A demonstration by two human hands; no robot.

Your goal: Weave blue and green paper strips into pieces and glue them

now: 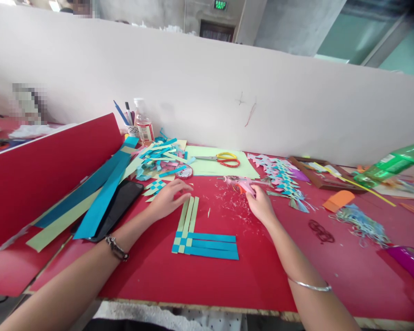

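My right hand (261, 206) is wrapped round the handle of a pink hot glue gun (239, 180), whose nozzle points left. My left hand (170, 198) hovers by the upper ends of the pale green strips, with its fingers loosely bent and a gap between thumb and fingertips. Below it lies a woven paper piece (183, 242): pale green strips run away from me and blue strips (214, 246) run right, crossing in a small check at the corner. A small finished check weave (155, 187) lies left of my left hand, partly hidden by it.
Yellow-and-red scissors (227, 159) rest on green paper (200, 169). Behind my left hand is a heap of paper scraps (162, 156). Long paper strips (105, 197) cover a black phone-like slab (127, 202). At right are woven fish-like pieces (284, 177) and a tilted green bottle (393, 161).
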